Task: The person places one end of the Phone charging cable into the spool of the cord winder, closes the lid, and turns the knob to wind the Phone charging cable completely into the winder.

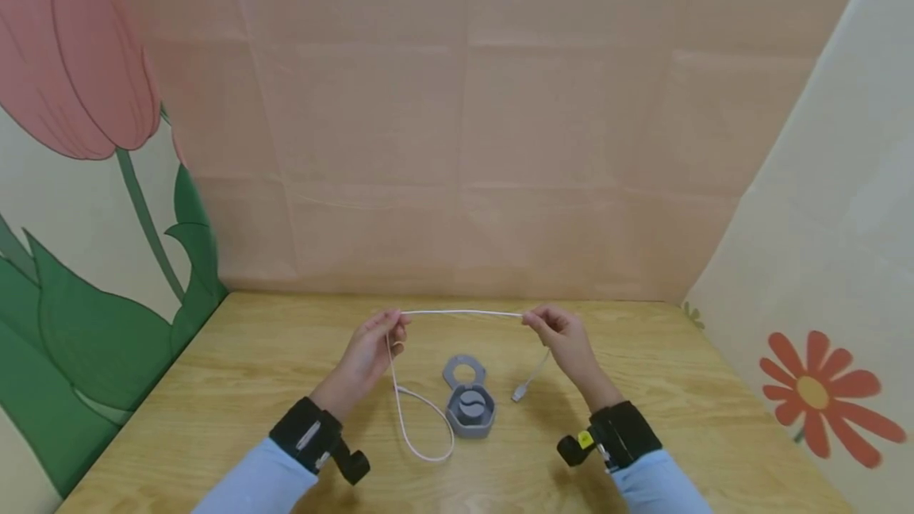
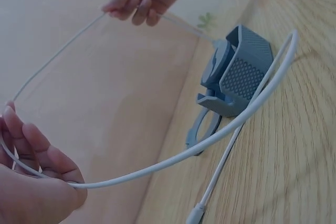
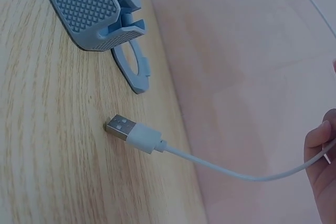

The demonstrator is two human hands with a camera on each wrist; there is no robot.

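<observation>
A thin white USB cable (image 1: 460,312) is stretched level between both hands above a wooden table (image 1: 643,387). My left hand (image 1: 378,339) pinches one part of it; below that hand the cable (image 2: 220,140) drops and loops on the table. My right hand (image 1: 553,331) pinches the other part, and the short end hangs down to a USB-A plug (image 3: 126,129) touching the wood. Between the hands sits a grey hexagonal holder (image 1: 470,407) with its ringed lid (image 1: 463,372) hinged open behind it. In the right wrist view only fingertips (image 3: 320,150) show.
Pink paper forms the back wall (image 1: 464,141). A tulip panel (image 1: 93,205) closes the left side and a daisy panel (image 1: 821,300) the right. Bare wood lies to both sides of the grey holder (image 3: 92,11).
</observation>
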